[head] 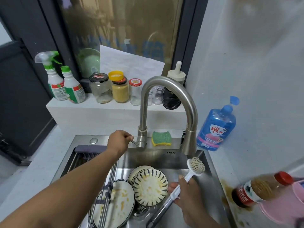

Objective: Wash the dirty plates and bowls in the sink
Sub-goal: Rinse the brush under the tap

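At the sink (164, 155) our left hand (118, 142) grips the faucet lever (134, 143), our right hand (185, 193) the brush (190, 173). Red characters on the blue bottle (215, 127) blur.

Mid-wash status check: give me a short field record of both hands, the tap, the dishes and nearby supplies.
left hand: grips the thin steel faucet lever
right hand: holds a white long-handled dish brush, bristle head raised
water: no stream visible from the curved steel faucet
dishes: white stripe-rimmed bowl and white round plate, both smeared yellow, in the stainless steel sink
supplies: green-and-yellow sponge on the sink ledge; blue plastic bottle on the counter
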### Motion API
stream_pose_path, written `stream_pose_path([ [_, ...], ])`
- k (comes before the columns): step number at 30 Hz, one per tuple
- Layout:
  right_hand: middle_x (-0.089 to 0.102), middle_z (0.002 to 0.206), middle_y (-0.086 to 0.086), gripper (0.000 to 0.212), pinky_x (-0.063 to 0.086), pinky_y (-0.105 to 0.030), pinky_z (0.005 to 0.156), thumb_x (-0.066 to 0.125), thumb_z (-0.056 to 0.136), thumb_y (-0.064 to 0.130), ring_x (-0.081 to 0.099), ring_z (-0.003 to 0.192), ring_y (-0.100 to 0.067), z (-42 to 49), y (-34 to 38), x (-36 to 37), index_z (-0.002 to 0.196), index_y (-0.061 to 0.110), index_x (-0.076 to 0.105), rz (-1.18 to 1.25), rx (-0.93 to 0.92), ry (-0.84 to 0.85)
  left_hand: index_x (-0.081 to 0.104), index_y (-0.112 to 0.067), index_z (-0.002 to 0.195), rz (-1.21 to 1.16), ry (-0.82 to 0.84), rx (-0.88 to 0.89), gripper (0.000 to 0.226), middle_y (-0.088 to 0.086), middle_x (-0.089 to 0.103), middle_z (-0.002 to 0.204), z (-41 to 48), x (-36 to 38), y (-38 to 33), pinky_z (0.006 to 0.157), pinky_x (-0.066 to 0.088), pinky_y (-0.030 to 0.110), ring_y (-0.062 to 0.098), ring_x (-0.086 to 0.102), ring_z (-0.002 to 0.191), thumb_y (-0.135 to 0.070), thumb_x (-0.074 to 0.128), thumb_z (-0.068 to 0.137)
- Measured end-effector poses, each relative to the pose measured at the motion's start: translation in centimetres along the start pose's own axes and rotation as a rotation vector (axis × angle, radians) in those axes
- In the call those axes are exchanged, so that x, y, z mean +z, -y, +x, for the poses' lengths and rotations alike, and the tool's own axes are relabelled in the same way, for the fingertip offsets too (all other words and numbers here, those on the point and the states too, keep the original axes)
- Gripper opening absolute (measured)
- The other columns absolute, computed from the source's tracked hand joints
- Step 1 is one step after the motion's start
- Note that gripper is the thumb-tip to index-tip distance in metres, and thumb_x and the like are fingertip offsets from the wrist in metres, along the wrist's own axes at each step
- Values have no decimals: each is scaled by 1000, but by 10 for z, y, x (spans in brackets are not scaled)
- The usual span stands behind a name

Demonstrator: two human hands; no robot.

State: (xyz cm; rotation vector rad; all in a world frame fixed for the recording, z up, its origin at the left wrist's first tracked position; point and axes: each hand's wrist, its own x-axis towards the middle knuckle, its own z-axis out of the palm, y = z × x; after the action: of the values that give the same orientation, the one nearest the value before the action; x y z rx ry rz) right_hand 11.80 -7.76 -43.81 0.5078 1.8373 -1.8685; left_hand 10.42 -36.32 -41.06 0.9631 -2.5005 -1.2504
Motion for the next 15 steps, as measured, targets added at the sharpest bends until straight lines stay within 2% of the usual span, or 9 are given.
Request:
stream_pose_path([
  [2,70,79,-20,15,57,-41,69,53,105,17,70,65,-27,1,-1,0,102,3,55,7,8,-3,79,-8,93,38,7,-3,17,5,71,78,2,0,2,69,46,28,20,62,70,-23,73,94],
  [5,73,87,-21,13,58,-41,70,52,105,18,74,72,-26,-4,-2,2,105,7,57,-17,7,-2,78,-6,90,49,-5,4,16,6,72,78,2,0,2,68,51,30,19,62,65,-20,72,95],
  [9,73,94,-25,12,58,-42,72,51,105,17,73,73,-26,-11,-4,4,105,5,57,-38,-1,4,75,-4,84,50,10,8,17,7,70,74,-4,-1,5,69,59,42,20,58,57,-18,73,94],
  [13,72,87,-21,12,58,-37,63,51,105,16,72,66,-23,-12,-5,9,105,5,55,-59,-9,3,74,-5,76,56,-4,17,22,8,68,70,-12,1,5,69,59,43,21,58,58,-18,74,93],
  [15,70,84,-19,12,59,-38,64,51,105,16,70,64,-22,-13,-6,10,104,4,55,-75,3,21,74,-5,75,53,-6,4,23,8,68,70,-16,1,4,69,58,42,25,60,62,-18,73,94],
])
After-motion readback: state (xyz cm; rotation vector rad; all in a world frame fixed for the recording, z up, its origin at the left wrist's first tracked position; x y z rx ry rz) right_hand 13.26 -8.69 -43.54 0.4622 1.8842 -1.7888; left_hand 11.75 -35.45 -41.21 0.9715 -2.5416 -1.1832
